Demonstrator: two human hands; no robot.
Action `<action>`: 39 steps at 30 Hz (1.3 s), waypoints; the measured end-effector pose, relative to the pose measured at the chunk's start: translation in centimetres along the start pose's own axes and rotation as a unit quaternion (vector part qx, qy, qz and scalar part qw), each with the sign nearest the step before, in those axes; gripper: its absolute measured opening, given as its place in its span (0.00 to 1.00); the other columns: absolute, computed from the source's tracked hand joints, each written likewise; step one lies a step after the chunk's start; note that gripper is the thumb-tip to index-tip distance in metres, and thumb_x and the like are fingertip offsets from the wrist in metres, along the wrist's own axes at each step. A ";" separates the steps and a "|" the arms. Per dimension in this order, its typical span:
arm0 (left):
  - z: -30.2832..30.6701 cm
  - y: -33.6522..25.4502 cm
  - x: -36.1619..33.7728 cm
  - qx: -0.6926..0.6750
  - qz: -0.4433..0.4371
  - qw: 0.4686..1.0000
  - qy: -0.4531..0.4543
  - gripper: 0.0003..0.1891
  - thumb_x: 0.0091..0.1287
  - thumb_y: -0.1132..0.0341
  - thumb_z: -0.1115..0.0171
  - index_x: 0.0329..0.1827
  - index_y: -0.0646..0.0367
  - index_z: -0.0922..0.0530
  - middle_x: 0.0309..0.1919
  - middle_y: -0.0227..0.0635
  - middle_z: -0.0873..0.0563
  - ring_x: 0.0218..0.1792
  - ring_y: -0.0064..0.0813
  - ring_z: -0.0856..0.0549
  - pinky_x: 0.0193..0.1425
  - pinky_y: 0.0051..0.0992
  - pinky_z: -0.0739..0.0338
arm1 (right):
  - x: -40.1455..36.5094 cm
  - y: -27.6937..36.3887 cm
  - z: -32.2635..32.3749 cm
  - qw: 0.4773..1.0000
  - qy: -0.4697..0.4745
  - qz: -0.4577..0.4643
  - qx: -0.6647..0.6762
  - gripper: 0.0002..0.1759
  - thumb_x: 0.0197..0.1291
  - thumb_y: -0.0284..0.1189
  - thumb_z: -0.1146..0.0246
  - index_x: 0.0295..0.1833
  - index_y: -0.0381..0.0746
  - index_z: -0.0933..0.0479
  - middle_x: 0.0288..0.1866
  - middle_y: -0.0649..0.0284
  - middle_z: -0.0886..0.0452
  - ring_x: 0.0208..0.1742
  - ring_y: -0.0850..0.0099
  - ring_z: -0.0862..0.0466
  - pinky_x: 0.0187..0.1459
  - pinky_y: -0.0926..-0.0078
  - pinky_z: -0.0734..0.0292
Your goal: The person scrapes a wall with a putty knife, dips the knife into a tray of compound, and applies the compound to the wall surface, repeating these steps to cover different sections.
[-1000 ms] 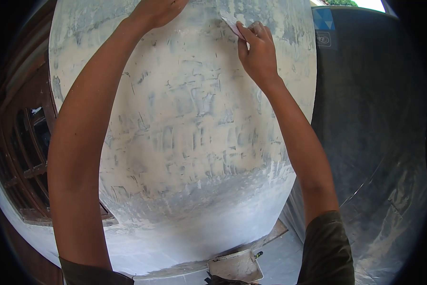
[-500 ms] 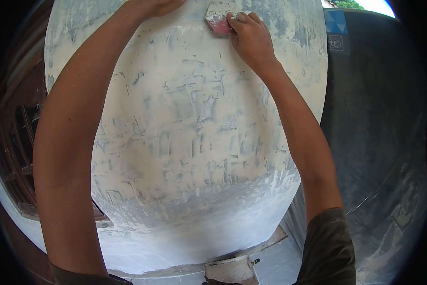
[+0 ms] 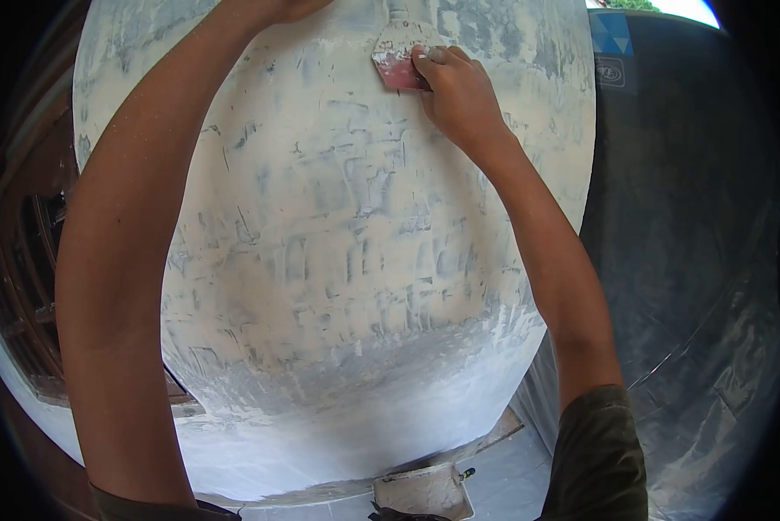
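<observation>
A flat scraper, pinkish with pale putty smeared over it, lies against the wall near the top of the view. My right hand grips its right side, thumb across its face. My left hand is raised at the top edge, cut off by the frame; its fingers are out of sight. The wall has cream putty in uneven strokes over a grey-blue surface, with whiter paint near its foot.
A dusty rectangular tray sits on the tiled floor at the wall's foot. Dark plastic-like sheeting hangs at the right. Dark brown woodwork with bars stands at the left.
My right hand and the scraper have moved a little down in the view. The wall and the tray appear slightly shifted. My left arm has barely moved.
</observation>
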State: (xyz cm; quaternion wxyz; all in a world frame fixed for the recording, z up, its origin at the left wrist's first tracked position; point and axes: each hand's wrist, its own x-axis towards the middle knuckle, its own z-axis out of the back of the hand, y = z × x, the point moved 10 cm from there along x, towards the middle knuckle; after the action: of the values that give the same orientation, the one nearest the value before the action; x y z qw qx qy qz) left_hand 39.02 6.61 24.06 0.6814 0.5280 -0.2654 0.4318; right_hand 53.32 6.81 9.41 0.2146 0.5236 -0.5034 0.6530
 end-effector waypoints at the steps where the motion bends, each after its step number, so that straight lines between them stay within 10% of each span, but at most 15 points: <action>1: 0.0 0.0 0.0 0.004 0.000 1.000 0.003 0.29 0.78 0.58 0.67 0.77 0.63 0.36 0.80 0.47 0.41 0.81 0.44 0.45 0.85 0.47 0.55 | -0.2 0.2 0.1 1.000 0.000 0.001 -0.001 0.11 0.55 0.18 0.40 0.42 0.35 0.16 0.43 0.60 0.14 0.50 0.60 0.18 0.46 0.58 0.25; 15: 0.3 0.5 -0.9 0.045 0.007 0.998 0.050 0.28 0.79 0.57 0.66 0.80 0.50 0.38 0.83 0.40 0.46 0.83 0.43 0.49 0.85 0.52 0.60 | 0.6 -0.9 4.5 0.995 -0.090 -0.038 -0.001 0.21 0.49 0.23 0.30 0.52 0.38 0.16 0.36 0.60 0.19 0.40 0.60 0.18 0.44 0.63 0.22; 21: 1.4 -0.5 -2.0 0.015 -0.015 0.999 0.042 0.28 0.79 0.57 0.66 0.81 0.50 0.39 0.83 0.40 0.47 0.83 0.44 0.50 0.85 0.53 0.59 | 5.2 -1.5 0.8 0.997 -0.048 -0.024 -0.051 0.13 0.59 0.24 0.40 0.49 0.36 0.19 0.40 0.52 0.18 0.47 0.54 0.17 0.49 0.55 0.23; 26: 0.0 0.5 -0.9 0.027 0.008 0.998 0.058 0.28 0.79 0.58 0.66 0.81 0.51 0.40 0.83 0.41 0.47 0.83 0.44 0.51 0.85 0.52 0.58 | 3.3 -0.2 -1.2 0.995 0.007 -0.026 -0.095 0.25 0.52 0.22 0.32 0.59 0.38 0.19 0.44 0.59 0.17 0.51 0.59 0.17 0.54 0.58 0.24; 29: 0.1 0.5 -0.9 0.025 0.014 0.998 0.060 0.28 0.79 0.59 0.66 0.81 0.52 0.40 0.83 0.41 0.47 0.83 0.44 0.51 0.85 0.51 0.59 | 0.6 1.7 -0.1 0.995 -0.054 0.023 -0.078 0.12 0.55 0.22 0.40 0.44 0.36 0.16 0.36 0.60 0.18 0.43 0.62 0.16 0.43 0.61 0.25; 39: 0.1 0.3 -1.1 0.023 0.018 0.998 0.057 0.28 0.78 0.59 0.66 0.81 0.52 0.40 0.83 0.42 0.47 0.83 0.44 0.51 0.85 0.51 0.59 | 0.8 1.2 3.6 0.997 -0.067 -0.025 -0.022 0.14 0.55 0.21 0.39 0.47 0.36 0.16 0.36 0.57 0.17 0.43 0.60 0.16 0.46 0.61 0.23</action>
State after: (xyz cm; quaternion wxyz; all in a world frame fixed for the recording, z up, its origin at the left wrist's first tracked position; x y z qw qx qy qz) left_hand 38.24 6.21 23.38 0.6755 0.5133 -0.2257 0.4788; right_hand 53.78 2.95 9.40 0.2084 0.5734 -0.5178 0.5997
